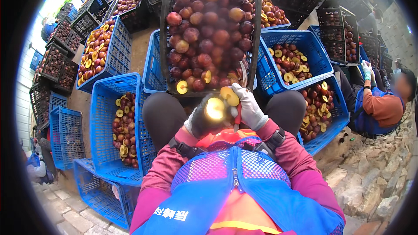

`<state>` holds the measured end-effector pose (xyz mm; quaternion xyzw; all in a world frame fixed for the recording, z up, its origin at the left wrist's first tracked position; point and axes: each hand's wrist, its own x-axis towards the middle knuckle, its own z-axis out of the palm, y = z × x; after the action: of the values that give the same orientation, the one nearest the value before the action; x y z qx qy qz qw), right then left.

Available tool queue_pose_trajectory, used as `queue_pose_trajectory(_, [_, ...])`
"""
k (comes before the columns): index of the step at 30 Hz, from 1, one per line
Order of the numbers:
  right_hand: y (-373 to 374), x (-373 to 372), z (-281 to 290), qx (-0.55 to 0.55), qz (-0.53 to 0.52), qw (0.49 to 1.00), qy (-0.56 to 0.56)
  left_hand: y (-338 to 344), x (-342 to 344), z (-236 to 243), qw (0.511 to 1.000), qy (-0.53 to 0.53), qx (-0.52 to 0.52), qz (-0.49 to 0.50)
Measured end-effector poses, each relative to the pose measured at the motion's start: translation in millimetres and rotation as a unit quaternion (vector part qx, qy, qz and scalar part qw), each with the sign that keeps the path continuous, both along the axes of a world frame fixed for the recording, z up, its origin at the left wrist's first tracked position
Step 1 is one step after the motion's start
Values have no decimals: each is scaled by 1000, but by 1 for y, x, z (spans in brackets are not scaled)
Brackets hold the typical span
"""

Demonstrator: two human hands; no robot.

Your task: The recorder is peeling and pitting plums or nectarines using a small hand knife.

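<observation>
My left hand (206, 114), in a dark glove with a pale cuff, is closed round a plum half (214, 109) whose yellow cut face glows in the light. Beside it, my right hand (251, 108) in a whitish glove grips red-handled pruning shears (237, 116), their curved metal tip pointing up and away from me. Another plum half (230, 96), pit hollow showing, sits at the right hand's fingertips, between the two hands. Just beyond them a black crate (165, 30) full of whole purple-red plums (204, 30) stands tilted toward me, with a few cut halves at its near edge.
Blue crates of halved plums stand close on my left (96, 126) and right (278, 88). Stacked black crates of plums (55, 63) line the far left. An empty-looking blue crate (67, 137) stands left. At right sits another person (379, 104); rough stones (370, 178) lie nearby.
</observation>
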<state>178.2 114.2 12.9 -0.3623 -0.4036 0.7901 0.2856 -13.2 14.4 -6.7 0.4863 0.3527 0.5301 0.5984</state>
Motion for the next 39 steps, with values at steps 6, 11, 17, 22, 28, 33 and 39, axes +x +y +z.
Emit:
queue_pose_trajectory(6, [22,-3,0,22,-56,993,-102,-4,-3,1,952,-185,-239,45])
queue_pose_trajectory(11, [59,1,4,33,-96,991,-92,-3,-17,34,924,-219,-280,139])
queue_pose_trajectory(17, [54,22,19,35,-171,984,-47,75,0,40,963,-22,-222,153])
queue_pose_trajectory(22, [38,26,48,190,-102,968,-127,84,43,58,911,-251,-317,76])
queue_pose_trajectory(28, [45,43,60,196,-105,975,-33,34,-61,14,948,-168,-170,210])
queue_pose_trajectory(33, [61,102,4,83,-106,986,-97,-65,-221,67,701,556,-142,423])
queue_pose_trajectory(39, [34,102,-9,67,-85,989,-103,25,-78,96,636,731,92,229])
